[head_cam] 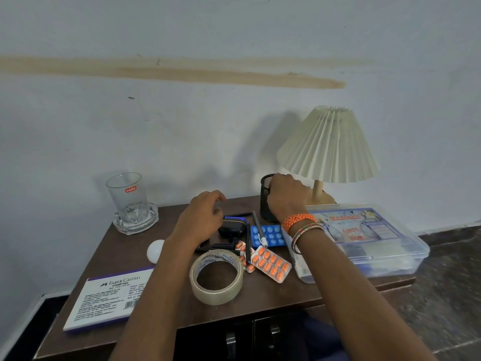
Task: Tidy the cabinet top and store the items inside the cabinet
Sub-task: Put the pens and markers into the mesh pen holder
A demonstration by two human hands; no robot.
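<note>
A pale bluish wall (pixel 234 126) is seen behind the grip, crossed high above it by a long tan streak (pixel 182 71). Dark speckled floor (pixel 447 295) is seen to the right of the grip. The dark brown tabletop (pixel 273 295) is lit softly, with shadows cast on the wall.

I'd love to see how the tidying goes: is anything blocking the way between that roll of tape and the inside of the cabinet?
Yes. The cabinet doors under the top look shut, so the tape roll cannot go in yet. Both forearms also reach over the top beside it. The left hand hovers over the black items; the right hand grips the mesh pen holder.
</note>
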